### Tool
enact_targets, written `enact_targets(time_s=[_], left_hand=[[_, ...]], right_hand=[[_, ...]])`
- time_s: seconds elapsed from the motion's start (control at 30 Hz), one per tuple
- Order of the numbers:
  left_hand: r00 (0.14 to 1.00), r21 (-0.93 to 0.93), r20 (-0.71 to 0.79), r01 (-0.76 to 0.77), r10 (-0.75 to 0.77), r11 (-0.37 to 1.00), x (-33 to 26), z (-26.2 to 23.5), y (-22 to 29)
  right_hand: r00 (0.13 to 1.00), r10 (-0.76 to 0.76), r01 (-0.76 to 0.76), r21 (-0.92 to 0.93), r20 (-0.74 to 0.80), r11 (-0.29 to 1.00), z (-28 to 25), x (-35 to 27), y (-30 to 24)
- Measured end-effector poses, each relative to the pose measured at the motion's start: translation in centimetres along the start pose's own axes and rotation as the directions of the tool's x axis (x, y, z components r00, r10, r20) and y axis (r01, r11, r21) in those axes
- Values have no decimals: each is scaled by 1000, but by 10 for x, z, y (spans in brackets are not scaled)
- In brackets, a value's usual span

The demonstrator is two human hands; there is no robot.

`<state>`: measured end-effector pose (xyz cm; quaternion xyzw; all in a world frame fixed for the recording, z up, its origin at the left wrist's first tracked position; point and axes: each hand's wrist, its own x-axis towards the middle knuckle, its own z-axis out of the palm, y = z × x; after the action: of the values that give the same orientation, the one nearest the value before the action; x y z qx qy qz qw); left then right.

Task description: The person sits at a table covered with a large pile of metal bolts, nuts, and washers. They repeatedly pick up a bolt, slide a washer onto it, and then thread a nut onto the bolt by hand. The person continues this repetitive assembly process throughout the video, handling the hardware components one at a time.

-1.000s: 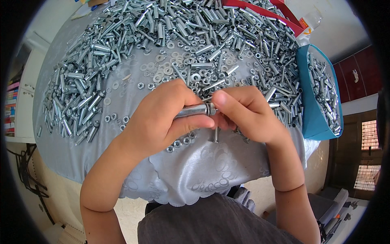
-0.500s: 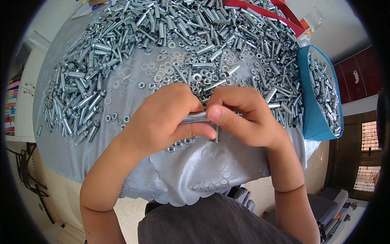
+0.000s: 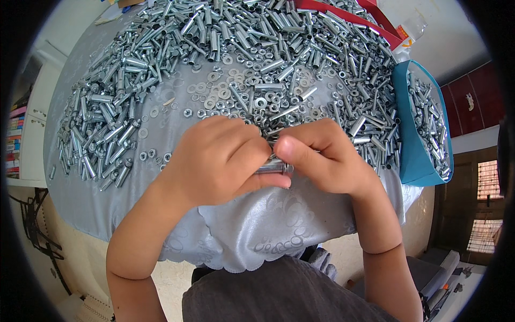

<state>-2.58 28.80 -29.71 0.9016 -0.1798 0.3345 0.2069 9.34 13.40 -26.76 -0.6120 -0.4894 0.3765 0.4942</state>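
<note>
My left hand (image 3: pixel 214 161) is closed around a shiny silver expansion bolt (image 3: pixel 272 168), whose end shows between thumb and fingers and points right. Close beside that end, my right hand (image 3: pixel 330 155) is closed in a pinch, thumb against the bent forefinger. Whatever its fingertips hold is hidden. Both hands are over the near part of the table. Just beyond them lie loose nuts and flat washers (image 3: pixel 260 102), mixed with a few metal sleeves (image 3: pixel 268 87).
A grey patterned cloth (image 3: pixel 230 231) covers the round table. Heaps of metal sleeves and bolts (image 3: pixel 214 32) lie along the far side, with finished-looking bolts (image 3: pixel 107 129) at left. A teal box (image 3: pixel 410 145) of metal parts stands right; a red box (image 3: pixel 389 32) is behind.
The bolt in my left hand now shows its end beside the right fingers. The thin bolt that hung below my right fingers is no longer visible there. Both hands stay close together.
</note>
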Motion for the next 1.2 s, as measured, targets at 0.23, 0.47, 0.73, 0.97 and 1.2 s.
enact_targets(time_s=[0.23, 0.47, 0.73, 0.97, 1.2], left_hand=[[998, 49, -66, 2, 1, 999, -1, 0, -1], [1000, 141, -24, -17, 20, 990, -3, -1, 0], [995, 208, -58, -64, 78, 976, 0, 4, 0], [989, -6, 26, 143, -143, 990, -1, -1, 0], [999, -23, -1, 54, -54, 998, 1, -3, 1]], right_hand=[[989, -142, 147, -167, 44, 975, -5, -1, 5], [992, -120, 117, -84, -28, 990, 9, 3, 9], [964, 263, -264, 20, 34, 964, 3, 0, -8], [991, -86, 91, 43, -105, 995, 10, -1, 12], [1000, -13, 12, 111, 4, 994, 4, -2, 8]])
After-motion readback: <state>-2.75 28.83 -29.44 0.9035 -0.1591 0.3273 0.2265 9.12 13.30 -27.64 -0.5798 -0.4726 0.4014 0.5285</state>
